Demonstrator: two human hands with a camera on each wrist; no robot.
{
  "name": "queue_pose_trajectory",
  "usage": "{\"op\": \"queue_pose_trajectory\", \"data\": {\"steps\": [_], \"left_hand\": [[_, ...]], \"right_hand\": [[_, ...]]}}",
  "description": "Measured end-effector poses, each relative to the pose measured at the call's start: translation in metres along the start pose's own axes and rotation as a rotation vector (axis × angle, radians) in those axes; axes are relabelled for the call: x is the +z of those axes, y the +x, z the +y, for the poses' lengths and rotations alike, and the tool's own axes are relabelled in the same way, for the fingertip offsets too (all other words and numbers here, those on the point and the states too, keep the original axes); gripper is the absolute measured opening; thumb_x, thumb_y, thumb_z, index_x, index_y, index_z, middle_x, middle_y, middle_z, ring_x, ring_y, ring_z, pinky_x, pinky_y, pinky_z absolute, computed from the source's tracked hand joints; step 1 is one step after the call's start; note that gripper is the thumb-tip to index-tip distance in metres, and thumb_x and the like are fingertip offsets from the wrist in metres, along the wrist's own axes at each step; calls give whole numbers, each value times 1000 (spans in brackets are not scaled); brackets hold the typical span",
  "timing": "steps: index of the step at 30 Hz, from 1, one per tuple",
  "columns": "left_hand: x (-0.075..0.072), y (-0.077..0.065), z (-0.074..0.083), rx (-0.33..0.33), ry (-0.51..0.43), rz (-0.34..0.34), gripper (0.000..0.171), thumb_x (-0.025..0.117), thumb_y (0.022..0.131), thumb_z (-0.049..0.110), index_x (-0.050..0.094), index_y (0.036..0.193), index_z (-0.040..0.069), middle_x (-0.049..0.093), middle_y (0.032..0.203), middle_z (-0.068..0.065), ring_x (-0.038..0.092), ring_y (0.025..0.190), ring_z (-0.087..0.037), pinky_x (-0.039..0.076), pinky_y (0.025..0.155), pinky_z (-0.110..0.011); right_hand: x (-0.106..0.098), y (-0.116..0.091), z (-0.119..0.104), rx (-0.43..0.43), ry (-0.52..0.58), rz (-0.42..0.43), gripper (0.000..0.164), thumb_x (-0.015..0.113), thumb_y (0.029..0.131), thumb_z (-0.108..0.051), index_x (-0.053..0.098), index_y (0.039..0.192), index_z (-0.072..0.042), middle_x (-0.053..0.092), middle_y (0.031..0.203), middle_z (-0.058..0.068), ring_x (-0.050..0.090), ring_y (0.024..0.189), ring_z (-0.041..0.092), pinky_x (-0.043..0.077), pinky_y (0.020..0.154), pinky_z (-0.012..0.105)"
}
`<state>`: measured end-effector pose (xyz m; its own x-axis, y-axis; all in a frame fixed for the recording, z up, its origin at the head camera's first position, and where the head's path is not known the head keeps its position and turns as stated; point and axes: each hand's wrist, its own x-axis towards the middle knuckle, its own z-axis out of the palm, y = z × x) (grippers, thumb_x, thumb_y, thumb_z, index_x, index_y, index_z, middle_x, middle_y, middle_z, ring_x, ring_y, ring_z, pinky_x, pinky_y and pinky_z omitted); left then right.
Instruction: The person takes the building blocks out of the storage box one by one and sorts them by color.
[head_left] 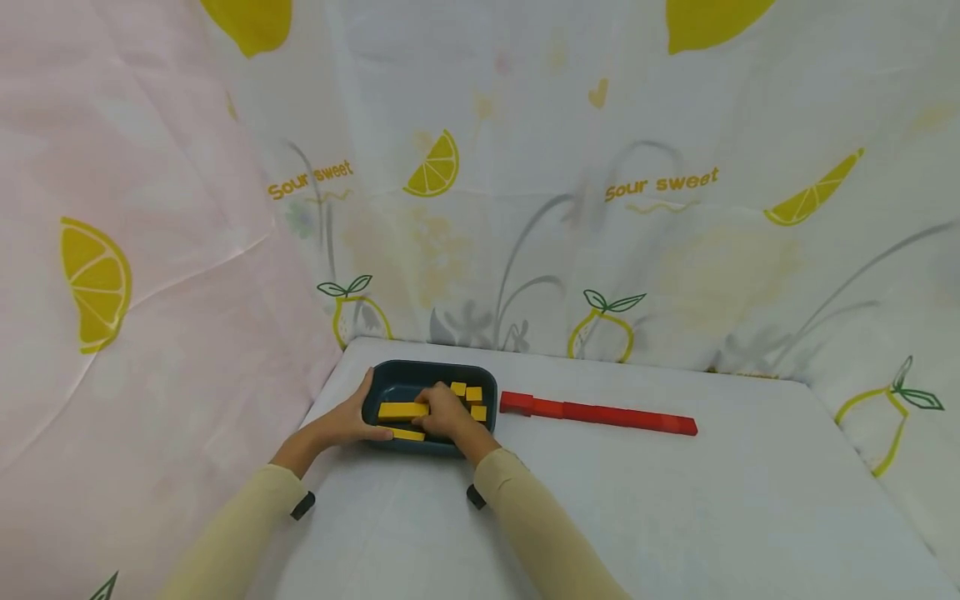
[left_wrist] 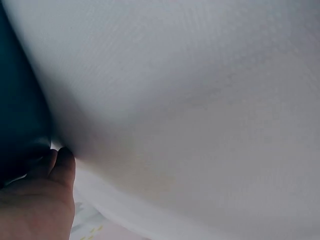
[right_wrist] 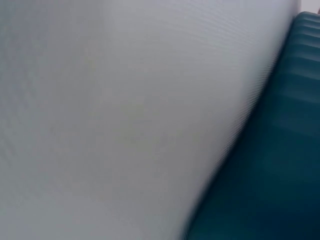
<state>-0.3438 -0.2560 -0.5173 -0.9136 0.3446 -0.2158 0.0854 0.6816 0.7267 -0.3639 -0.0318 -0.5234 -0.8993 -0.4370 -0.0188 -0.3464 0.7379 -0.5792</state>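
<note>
A dark teal tray with rounded corners stands on the white-covered table. My left hand grips its left end, thumb across the near-left corner and fingers along the left wall. In the left wrist view, the left hand's fingers lie against the outside of the tray. Reaching into the tray, my right hand pinches the right end of a long yellow block. A second long yellow block lies along the near wall, beside the left thumb. Several small yellow cubes sit at the tray's right end.
Right of the tray, a row of red blocks stretches across the table. A printed cloth hangs behind and at the left. Small black pieces show below both wrists. The right wrist view holds only the tray's ribbed outer wall and tablecloth.
</note>
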Motion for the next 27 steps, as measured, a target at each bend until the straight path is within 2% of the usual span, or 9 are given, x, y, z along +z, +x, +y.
{"op": "queue_pose_trajectory", "data": {"steps": [5, 10, 18, 21, 27], "left_hand": [[-2, -2, 0, -16, 10, -14, 139, 81, 75, 53, -27, 154, 13, -2, 162, -30, 24, 144, -46, 19, 117, -66], [-2, -1, 1, -17, -4, -12, 139, 81, 75, 54, -27, 154, 14, -4, 163, -29, 19, 147, -47, 17, 117, -66], [1, 0, 2, -19, -24, 2, 138, 81, 76, 52, -26, 154, 15, -2, 163, -28, 21, 145, -46, 18, 117, -65], [0, -1, 0, -27, -34, 10, 138, 81, 75, 52, -25, 155, 16, -2, 164, -27, 21, 145, -45, 17, 117, -65], [2, 0, -1, -13, -60, 12, 135, 82, 75, 51, -21, 156, 20, 10, 162, -26, 32, 137, -41, 24, 116, -63]], "right_hand": [[1, 1, 0, -7, 3, 7, 36, 75, 89, -26, 70, 120, -10, 58, 113, 5, 57, 97, 15, 51, 95, 30], [-3, 0, 1, -29, 9, 46, 35, 75, 89, -25, 69, 119, -9, 59, 114, 6, 57, 98, 16, 52, 95, 31], [-8, 0, 1, -52, -6, 89, 39, 74, 89, -26, 68, 123, -8, 59, 116, 8, 57, 99, 17, 52, 95, 30], [-10, -2, -2, -77, -9, 82, 38, 75, 89, -26, 69, 121, -8, 59, 115, 6, 56, 98, 16, 52, 93, 29], [-12, -7, -6, -131, 8, 96, 36, 76, 87, -26, 70, 119, -9, 60, 111, 5, 55, 94, 13, 53, 90, 26]]}}
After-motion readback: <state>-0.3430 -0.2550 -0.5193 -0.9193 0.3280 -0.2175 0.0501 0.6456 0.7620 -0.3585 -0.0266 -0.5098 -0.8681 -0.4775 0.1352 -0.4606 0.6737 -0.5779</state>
